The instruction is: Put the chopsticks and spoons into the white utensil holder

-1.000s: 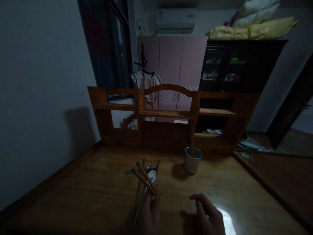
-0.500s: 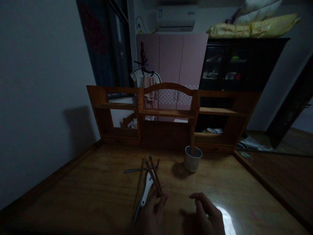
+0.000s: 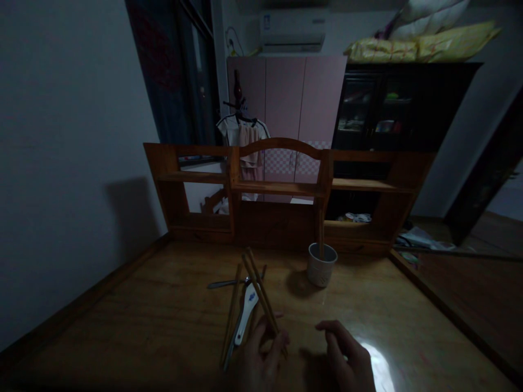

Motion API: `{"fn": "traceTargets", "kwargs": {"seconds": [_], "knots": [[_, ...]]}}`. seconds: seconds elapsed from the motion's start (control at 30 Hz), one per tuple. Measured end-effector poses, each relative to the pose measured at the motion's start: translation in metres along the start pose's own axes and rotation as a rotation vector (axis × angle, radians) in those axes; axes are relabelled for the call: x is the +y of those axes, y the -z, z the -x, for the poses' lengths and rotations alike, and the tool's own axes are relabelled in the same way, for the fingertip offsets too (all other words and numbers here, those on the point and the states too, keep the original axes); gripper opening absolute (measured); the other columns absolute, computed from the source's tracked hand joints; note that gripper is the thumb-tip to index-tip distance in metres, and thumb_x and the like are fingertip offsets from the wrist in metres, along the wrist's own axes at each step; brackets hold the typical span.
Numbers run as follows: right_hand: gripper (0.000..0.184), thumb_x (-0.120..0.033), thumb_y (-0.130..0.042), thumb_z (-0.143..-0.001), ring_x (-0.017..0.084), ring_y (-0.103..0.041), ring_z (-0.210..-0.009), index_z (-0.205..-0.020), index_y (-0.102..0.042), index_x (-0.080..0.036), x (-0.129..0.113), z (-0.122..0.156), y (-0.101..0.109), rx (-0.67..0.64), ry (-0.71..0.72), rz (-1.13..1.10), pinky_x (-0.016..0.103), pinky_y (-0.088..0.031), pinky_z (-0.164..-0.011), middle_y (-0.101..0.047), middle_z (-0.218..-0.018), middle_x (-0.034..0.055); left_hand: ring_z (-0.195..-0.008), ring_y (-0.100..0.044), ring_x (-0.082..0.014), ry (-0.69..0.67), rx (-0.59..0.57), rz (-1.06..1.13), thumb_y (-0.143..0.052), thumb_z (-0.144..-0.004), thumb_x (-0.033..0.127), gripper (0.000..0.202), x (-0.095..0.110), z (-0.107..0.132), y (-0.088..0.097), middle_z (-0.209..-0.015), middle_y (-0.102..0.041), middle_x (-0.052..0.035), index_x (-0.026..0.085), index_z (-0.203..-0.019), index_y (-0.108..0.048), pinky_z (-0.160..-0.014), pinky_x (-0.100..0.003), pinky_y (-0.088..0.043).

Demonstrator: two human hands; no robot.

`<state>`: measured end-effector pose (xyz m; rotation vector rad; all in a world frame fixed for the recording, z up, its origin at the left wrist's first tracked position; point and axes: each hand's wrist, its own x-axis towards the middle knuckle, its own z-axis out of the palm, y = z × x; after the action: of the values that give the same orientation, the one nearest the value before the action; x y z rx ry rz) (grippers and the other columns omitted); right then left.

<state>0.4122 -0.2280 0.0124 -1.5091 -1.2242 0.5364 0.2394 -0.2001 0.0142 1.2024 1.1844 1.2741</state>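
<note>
My left hand (image 3: 265,351) is closed around a pair of wooden chopsticks (image 3: 263,294), which tilt up and away to the left. Beneath and beside them on the table lie a white spoon (image 3: 246,313) with a blue mark, another chopstick (image 3: 231,316), and a metal utensil (image 3: 224,283) whose kind is hard to make out. A further dark, thin handle (image 3: 229,351) runs along the spoon's left side. My right hand (image 3: 347,354) hovers over the table at the right, fingers loosely bent and thumb apart, holding nothing. A pale cup (image 3: 321,269) stands farther back with chopsticks (image 3: 321,234) upright in it.
The wooden table (image 3: 163,316) carries a low wooden shelf unit (image 3: 281,189) along its back edge. A wall (image 3: 73,163) borders the left side, and a raised wooden edge (image 3: 445,321) runs along the right. Light glares off the tabletop by my right hand.
My left hand has shifted slightly right, and the chopsticks in it now reach lower through the fingers, their bottom ends showing beyond the hand. My right hand has barely moved.
</note>
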Motion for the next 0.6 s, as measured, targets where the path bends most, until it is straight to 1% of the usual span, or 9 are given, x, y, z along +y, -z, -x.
{"fn": "traceTargets", "kwargs": {"seconds": [0.07,0.13,0.2,0.3,0.37,0.43,0.5,0.57,0.6], "knots": [[0.027,-0.043,-0.047,-0.087,0.015,-0.054,-0.060,-0.088,-0.064,-0.022,0.002,0.000,0.000,-0.010,-0.008,0.004,0.021,-0.037,-0.053,-0.063,-0.070,-0.0017,-0.073,-0.070,-0.0196,0.033,-0.040,0.077,-0.067,-0.074,0.050,0.043,0.005,0.002,-0.001,-0.083,-0.071,-0.0049,0.020,-0.104,-0.063,-0.055,-0.021,-0.055],[0.027,-0.044,-0.047,-0.088,0.015,-0.053,-0.058,-0.089,-0.064,-0.022,0.004,0.000,0.000,-0.025,-0.008,0.008,0.021,-0.036,-0.053,-0.061,-0.067,-0.0023,-0.071,-0.069,-0.0178,0.045,-0.080,0.120,-0.070,-0.073,0.047,0.040,0.009,0.004,-0.001,-0.079,-0.071,-0.0043,0.020,-0.101,-0.064,-0.060,-0.021,-0.055],[0.028,-0.044,-0.048,-0.088,0.015,-0.055,-0.061,-0.089,-0.064,-0.022,0.004,0.001,0.001,-0.023,0.001,0.003,0.021,-0.038,-0.054,-0.062,-0.069,-0.0020,-0.070,-0.068,-0.0175,0.056,-0.134,0.106,-0.070,-0.073,0.046,0.038,0.015,0.004,0.002,-0.078,-0.071,-0.0044,0.019,-0.099,-0.065,-0.061,-0.022,-0.055],[0.030,-0.046,-0.047,-0.090,0.016,-0.057,-0.063,-0.095,-0.063,-0.022,-0.003,-0.002,0.003,-0.010,-0.004,-0.029,0.021,-0.041,-0.054,-0.062,-0.073,-0.0007,-0.071,-0.069,-0.0191,0.069,-0.257,0.030,-0.069,-0.074,0.042,0.033,0.024,0.005,0.006,-0.083,-0.073,-0.0058,0.019,-0.098,-0.067,-0.063,-0.025,-0.055],[0.031,-0.046,-0.046,-0.091,0.016,-0.058,-0.064,-0.103,-0.062,-0.022,-0.016,-0.005,0.007,-0.054,0.018,-0.059,0.022,-0.044,-0.057,-0.061,-0.073,-0.0005,-0.078,-0.069,-0.0211,0.061,-0.321,-0.035,-0.068,-0.073,0.038,0.029,0.033,0.006,0.007,-0.090,-0.074,-0.0066,0.019,-0.096,-0.069,-0.069,-0.027,-0.055],[0.031,-0.045,-0.050,-0.091,0.016,-0.060,-0.069,-0.110,-0.061,-0.023,-0.036,-0.009,0.011,-0.136,0.088,-0.084,0.022,-0.047,-0.063,-0.063,-0.080,0.0007,-0.083,-0.069,-0.0218,0.057,-0.366,-0.102,-0.067,-0.073,0.033,0.025,0.042,0.008,0.006,-0.093,-0.074,-0.0057,0.021,-0.094,-0.070,-0.072,-0.027,-0.053],[0.030,-0.041,-0.054,-0.091,0.016,-0.062,-0.076,-0.114,-0.059,-0.024,-0.059,-0.012,0.015,-0.219,0.185,-0.099,0.023,-0.049,-0.067,-0.065,-0.092,0.0024,-0.081,-0.068,-0.0206,0.063,-0.406,-0.147,-0.064,-0.074,0.028,0.023,0.050,0.009,0.003,-0.088,-0.074,-0.0043,0.022,-0.095,-0.070,-0.069,-0.025,-0.051],[0.027,-0.037,-0.056,-0.091,0.016,-0.063,-0.077,-0.115,-0.058,-0.025,-0.079,-0.015,0.017,-0.256,0.273,-0.107,0.023,-0.050,-0.067,-0.065,-0.089,0.0021,-0.072,-0.065,-0.0179,0.045,-0.443,-0.168,-0.058,-0.077,0.026,0.022,0.055,0.010,0.000,-0.078,-0.072,-0.0031,0.021,-0.094,-0.070,-0.062,-0.023,-0.047],[0.025,-0.036,-0.056,-0.091,0.016,-0.063,-0.075,-0.112,-0.059,-0.024,-0.088,-0.016,0.018,-0.251,0.308,-0.107,0.023,-0.050,-0.066,-0.064,-0.085,0.0015,-0.069,-0.064,-0.0168,0.023,-0.453,-0.172,-0.057,-0.077,0.025,0.022,0.055,0.009,-0.001,-0.074,-0.070,-0.0028,0.020,-0.094,-0.070,-0.060,-0.023,-0.045]]}}
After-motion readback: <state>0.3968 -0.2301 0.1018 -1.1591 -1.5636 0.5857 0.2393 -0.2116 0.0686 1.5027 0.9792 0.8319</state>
